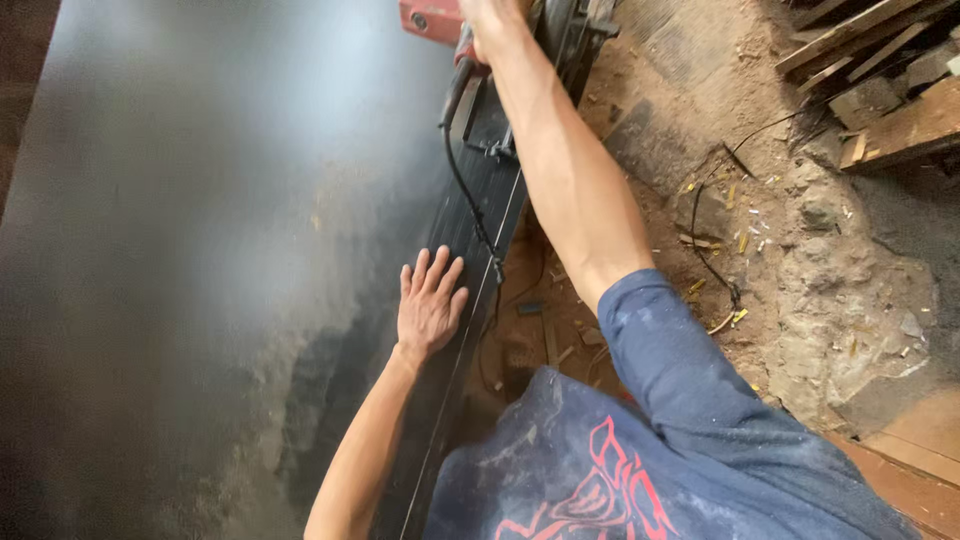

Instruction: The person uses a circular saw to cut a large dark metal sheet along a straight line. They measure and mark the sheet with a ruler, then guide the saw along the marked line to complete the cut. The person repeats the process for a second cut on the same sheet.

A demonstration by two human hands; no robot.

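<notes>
Left hand (430,303): fully open, fingers spread, palm pressed flat on the dark glossy panel (200,250) close to its right edge. A thin pale line (470,330) runs along the panel just to the right of this hand, from the lower frame toward the saw.

Right hand (492,22): arm extended forward, well ahead of the left hand, fingers wrapped around the handle of the red power saw (432,18), which sits on the panel edge at the top of the frame. The hand is partly cropped. A black power cord (466,195) trails from the saw back toward the left hand.

Right of both hands: a dirt floor (800,250) covered in sawdust and chips. Beyond the right arm, in the upper right corner, lies a pile of wood offcuts (880,60).
</notes>
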